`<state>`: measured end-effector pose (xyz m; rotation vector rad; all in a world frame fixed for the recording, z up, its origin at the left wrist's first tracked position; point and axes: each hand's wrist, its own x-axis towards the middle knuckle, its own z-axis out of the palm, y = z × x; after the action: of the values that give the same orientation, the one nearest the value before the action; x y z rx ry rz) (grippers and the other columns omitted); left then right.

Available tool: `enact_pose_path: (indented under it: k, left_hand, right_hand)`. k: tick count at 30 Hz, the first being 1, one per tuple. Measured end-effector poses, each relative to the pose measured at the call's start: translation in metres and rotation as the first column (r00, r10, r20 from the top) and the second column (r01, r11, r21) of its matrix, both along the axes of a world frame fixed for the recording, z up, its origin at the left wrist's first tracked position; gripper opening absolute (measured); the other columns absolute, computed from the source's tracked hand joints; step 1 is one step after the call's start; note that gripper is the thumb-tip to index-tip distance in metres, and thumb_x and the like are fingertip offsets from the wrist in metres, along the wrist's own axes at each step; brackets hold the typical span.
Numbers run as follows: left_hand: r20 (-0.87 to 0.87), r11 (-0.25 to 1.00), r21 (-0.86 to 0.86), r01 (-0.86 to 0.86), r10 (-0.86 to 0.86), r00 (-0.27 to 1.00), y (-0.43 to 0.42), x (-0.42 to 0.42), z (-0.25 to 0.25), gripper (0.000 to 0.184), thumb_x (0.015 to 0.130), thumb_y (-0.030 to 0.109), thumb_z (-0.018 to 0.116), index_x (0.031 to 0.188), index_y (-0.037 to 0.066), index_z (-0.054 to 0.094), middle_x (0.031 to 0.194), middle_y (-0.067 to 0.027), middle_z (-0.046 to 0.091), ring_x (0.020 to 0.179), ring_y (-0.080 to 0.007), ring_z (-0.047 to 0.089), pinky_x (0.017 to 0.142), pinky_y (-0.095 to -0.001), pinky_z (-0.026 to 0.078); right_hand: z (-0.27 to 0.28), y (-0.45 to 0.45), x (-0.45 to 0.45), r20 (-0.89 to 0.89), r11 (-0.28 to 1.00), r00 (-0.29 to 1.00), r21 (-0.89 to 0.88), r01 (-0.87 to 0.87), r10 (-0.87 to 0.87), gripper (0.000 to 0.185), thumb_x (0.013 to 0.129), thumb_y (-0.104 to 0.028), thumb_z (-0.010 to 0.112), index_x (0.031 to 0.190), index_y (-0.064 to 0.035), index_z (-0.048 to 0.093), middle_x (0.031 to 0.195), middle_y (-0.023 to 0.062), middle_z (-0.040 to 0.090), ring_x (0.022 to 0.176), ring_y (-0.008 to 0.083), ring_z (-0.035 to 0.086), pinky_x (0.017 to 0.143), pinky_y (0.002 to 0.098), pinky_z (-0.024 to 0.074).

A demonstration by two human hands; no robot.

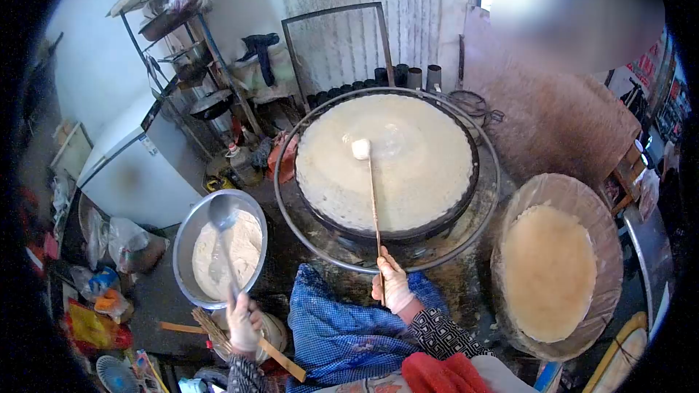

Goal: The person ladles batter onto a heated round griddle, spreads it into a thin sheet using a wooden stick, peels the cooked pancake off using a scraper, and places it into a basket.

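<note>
My right hand grips the wooden handle of a long spreader. Its white, padded-looking head rests on the pale batter that covers a large round griddle. Closed round the handle of a metal ladle, my left hand is at the lower left. The ladle's bowl end is over the far side of a metal basin of thick, off-white batter. I cannot tell whether the ladle touches that batter.
A metal ring surrounds the griddle. On the right, a lined round basket holds thin, pale round flatbread. Blue checked cloth lies in front of me. A white chest freezer and a shelf rack stand at the left.
</note>
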<state>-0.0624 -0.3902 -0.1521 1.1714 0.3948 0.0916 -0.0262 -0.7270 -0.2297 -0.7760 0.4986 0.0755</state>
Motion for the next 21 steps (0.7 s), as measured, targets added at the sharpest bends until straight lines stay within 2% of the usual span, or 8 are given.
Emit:
enact_pose_path:
  k: [3, 8, 12, 13, 14, 17, 20, 21]
  left_hand:
    - [0.027, 0.972, -0.129, 0.194, -0.193, 0.981, -0.059, 0.046, 0.011, 0.062, 0.095, 0.022, 0.059, 0.149, 0.024, 0.027, 0.071, 0.0023, 0.044, 0.045, -0.0029, 0.032, 0.037, -0.0165, 0.026]
    - [0.031, 0.889, 0.165, 0.427, -0.437, 0.899, -0.17, 0.112, 0.026, 0.066, 0.096, 0.019, 0.057, 0.152, 0.021, 0.022, 0.072, 0.0035, 0.046, 0.049, -0.0039, 0.037, 0.039, -0.0192, 0.029]
    - [0.279, 0.793, 0.544, 0.275, -0.48, 0.832, -0.216, 0.166, -0.041, 0.064, 0.095, 0.008, 0.059, 0.151, 0.011, 0.028, 0.089, 0.003, 0.058, 0.07, -0.0052, 0.046, 0.059, -0.0205, 0.041]
    - [0.226, 0.674, 0.702, 0.229, -0.515, 0.827, -0.218, 0.173, -0.06, 0.062, 0.094, 0.016, 0.059, 0.15, 0.011, 0.031, 0.107, -0.0162, 0.064, 0.081, -0.02, 0.059, 0.076, -0.0293, 0.049]
    - [0.161, 0.62, 0.744, 0.25, -0.529, 0.833, -0.222, 0.167, -0.063, 0.062, 0.094, 0.016, 0.059, 0.15, 0.011, 0.031, 0.106, -0.0175, 0.064, 0.082, -0.0213, 0.059, 0.078, -0.0309, 0.049]
    - [-0.115, 0.68, 0.544, 0.491, -0.519, 0.847, -0.251, 0.119, -0.032, 0.065, 0.096, 0.011, 0.059, 0.152, 0.011, 0.026, 0.084, 0.0028, 0.056, 0.059, -0.0056, 0.044, 0.048, -0.0227, 0.039]
    - [0.084, 0.851, 0.14, 0.506, -0.52, 0.85, -0.27, 0.106, -0.061, 0.074, 0.096, 0.021, 0.058, 0.155, 0.02, 0.013, 0.078, -0.0026, 0.055, 0.051, -0.0101, 0.045, 0.042, -0.0255, 0.039]
    - [-0.016, 0.838, 0.107, 0.535, -0.536, 0.844, -0.271, 0.103, -0.041, 0.071, 0.096, 0.021, 0.058, 0.153, 0.019, 0.015, 0.079, -0.0029, 0.054, 0.056, -0.0121, 0.049, 0.043, -0.0269, 0.042]
  right_hand:
    - [-0.018, -0.028, -0.016, 0.252, 0.735, 0.958, 0.622, -0.269, 0.137, 0.027, 0.098, -0.038, 0.053, 0.125, -0.0371, 0.055, 0.055, -0.0012, 0.047, 0.039, 0.0114, 0.04, 0.037, 0.0291, 0.0326]
    - [-0.027, -0.033, -0.079, 0.352, 0.766, 0.936, 0.597, -0.239, 0.018, 0.022, 0.096, -0.048, 0.049, 0.094, -0.0264, 0.05, 0.055, -0.0023, 0.041, 0.04, 0.0119, 0.034, 0.039, 0.0295, 0.0279]
    - [-0.035, -0.021, -0.11, 0.324, 0.791, 0.943, 0.557, -0.254, 0.075, 0.027, 0.101, -0.051, 0.038, 0.1, -0.0315, 0.056, 0.059, -0.0041, 0.032, 0.044, 0.0104, 0.032, 0.046, 0.0275, 0.0304]
    - [-0.042, -0.014, -0.113, 0.238, 0.785, 0.97, 0.592, -0.184, 0.049, 0.023, 0.099, -0.051, 0.043, 0.106, -0.0328, 0.055, 0.058, -0.0026, 0.038, 0.043, 0.0117, 0.033, 0.045, 0.0294, 0.031]
    - [-0.038, -0.006, -0.114, 0.213, 0.847, 0.976, 0.51, -0.15, 0.044, 0.021, 0.098, -0.05, 0.046, 0.108, -0.0333, 0.053, 0.058, -0.0018, 0.04, 0.042, 0.0122, 0.033, 0.045, 0.03, 0.0309]
    - [-0.016, 0.01, -0.109, 0.114, 0.96, 0.989, 0.249, -0.124, 0.099, 0.029, 0.096, -0.047, 0.052, 0.123, -0.0369, 0.048, 0.058, -0.001, 0.045, 0.04, 0.0135, 0.038, 0.043, 0.0313, 0.0323]
    - [-0.014, 0.017, -0.084, 0.104, 0.964, 0.989, 0.237, -0.123, 0.101, 0.049, 0.096, -0.043, 0.055, 0.141, -0.0345, 0.04, 0.055, -0.0023, 0.044, 0.039, 0.0117, 0.04, 0.039, 0.0285, 0.0325]
    - [-0.026, 0.019, -0.069, 0.074, 0.974, 0.993, 0.202, -0.104, 0.09, 0.051, 0.096, -0.041, 0.056, 0.144, -0.0318, 0.039, 0.054, -0.0026, 0.043, 0.039, 0.011, 0.04, 0.038, 0.0273, 0.0321]
